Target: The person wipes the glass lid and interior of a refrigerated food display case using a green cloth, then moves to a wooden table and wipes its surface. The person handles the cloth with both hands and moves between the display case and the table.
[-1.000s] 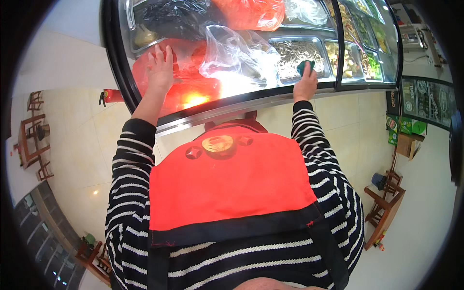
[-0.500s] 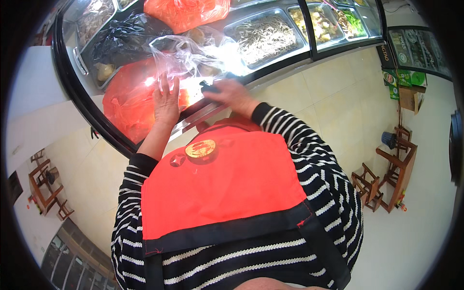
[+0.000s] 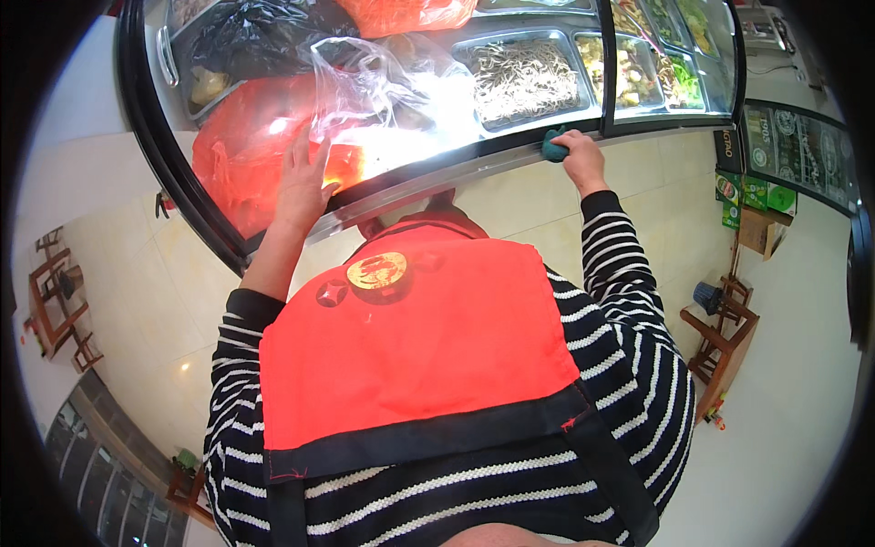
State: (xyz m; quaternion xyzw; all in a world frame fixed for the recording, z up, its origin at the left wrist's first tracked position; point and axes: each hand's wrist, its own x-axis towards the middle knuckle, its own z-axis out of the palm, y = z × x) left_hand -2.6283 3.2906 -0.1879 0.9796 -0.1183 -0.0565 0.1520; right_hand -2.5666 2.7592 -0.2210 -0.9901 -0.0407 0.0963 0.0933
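Observation:
My right hand (image 3: pixel 583 159) is closed round a bunched dark green cloth (image 3: pixel 553 146), held against the metal front rail (image 3: pixel 492 164) of a glass-fronted food display case. Fingers spread, my left hand (image 3: pixel 303 187) rests at the case's front near its left end. It appears in front of a red plastic bag (image 3: pixel 241 146); whether it touches glass or bag I cannot tell. A crumpled clear plastic bag (image 3: pixel 387 87) lies just beyond it. Bright glare on the glass hides part of what is behind.
Behind the glass are a black plastic bag (image 3: pixel 264 41), another red bag (image 3: pixel 401 14) and a metal tray (image 3: pixel 469 59) of thin greyish strips. More food trays stand to the right. Wooden stools (image 3: pixel 725 333) stand on the right, and cartons (image 3: pixel 761 223) near the far right.
My right hand has slid the green cloth well to the right along the front rail. The left hand stays spread in nearly the same place. The view has shifted slightly.

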